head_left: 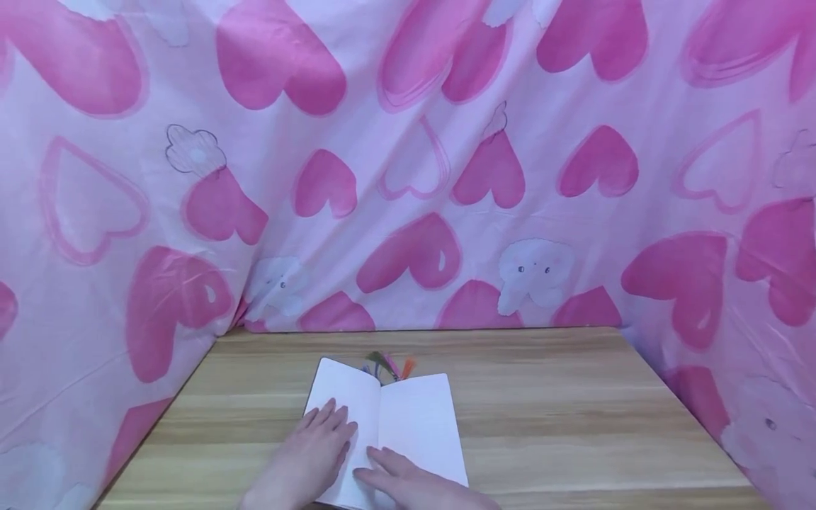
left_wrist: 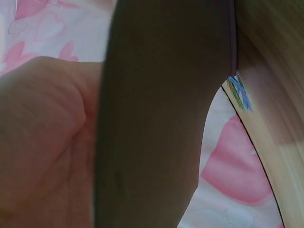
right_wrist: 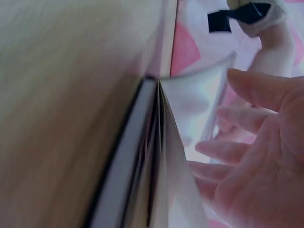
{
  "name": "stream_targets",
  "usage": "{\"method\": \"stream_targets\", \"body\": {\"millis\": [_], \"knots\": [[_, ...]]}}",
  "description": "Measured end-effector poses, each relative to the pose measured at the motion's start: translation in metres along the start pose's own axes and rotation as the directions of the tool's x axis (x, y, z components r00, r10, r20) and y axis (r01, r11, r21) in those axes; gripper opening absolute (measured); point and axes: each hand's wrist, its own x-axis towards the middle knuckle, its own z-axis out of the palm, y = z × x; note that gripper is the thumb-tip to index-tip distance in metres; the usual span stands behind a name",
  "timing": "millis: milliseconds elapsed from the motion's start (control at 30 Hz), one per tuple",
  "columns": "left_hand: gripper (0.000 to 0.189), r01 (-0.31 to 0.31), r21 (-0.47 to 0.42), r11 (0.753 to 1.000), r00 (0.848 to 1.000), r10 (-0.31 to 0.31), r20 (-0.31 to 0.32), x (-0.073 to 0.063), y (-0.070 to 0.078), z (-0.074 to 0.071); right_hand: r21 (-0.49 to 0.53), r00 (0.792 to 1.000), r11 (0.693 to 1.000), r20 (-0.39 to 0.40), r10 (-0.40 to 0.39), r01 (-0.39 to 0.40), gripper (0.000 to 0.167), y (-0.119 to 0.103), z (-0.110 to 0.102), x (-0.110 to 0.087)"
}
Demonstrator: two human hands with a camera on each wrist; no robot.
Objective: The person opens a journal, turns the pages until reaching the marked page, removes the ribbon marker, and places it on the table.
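An open notebook (head_left: 417,425) with blank white pages lies on the wooden table. Colourful tassels (head_left: 392,366) in green, pink, orange and blue stick out beyond its top edge. My left hand (head_left: 312,450) rests on the left page with its fingers extended. Low on the notebook, near the centre fold, is my right hand (head_left: 414,485), its fingers stretched leftward. The right wrist view shows that palm beside the raised pages (right_wrist: 183,175), holding nothing. A dark brown panel (left_wrist: 156,118), seemingly the notebook's cover, hides most of the left hand's fingers in the left wrist view.
The wooden table (head_left: 574,425) extends on both sides of the notebook. Pink cloth (head_left: 408,177) printed with hearts hangs behind the table and along its left and right sides. A dark strap (right_wrist: 240,16) is on the other wrist in the right wrist view.
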Motion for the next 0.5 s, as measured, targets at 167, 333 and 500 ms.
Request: {"method": "stream_targets", "body": {"millis": [167, 333, 500], "knots": [[0.021, 0.009, 0.001, 1.0, 1.0, -0.009, 0.002, 0.0, 0.0, -0.001, -0.09, 0.998, 0.996, -0.065, -0.003, -0.002, 0.055, 0.011, -0.011, -0.021], [0.026, 0.032, -0.009, 0.999, 0.999, -0.031, 0.042, 0.001, -0.001, -0.002, -0.112, 0.995, 0.993, -0.096, 0.033, -0.044, 0.059, 0.02, -0.017, -0.038], [0.028, 0.06, -0.028, 0.998, 0.996, -0.058, 0.072, 0.001, -0.003, -0.002, -0.241, 0.99, 0.965, -0.115, 0.08, -0.106, 0.076, 0.025, -0.018, -0.042]]}}
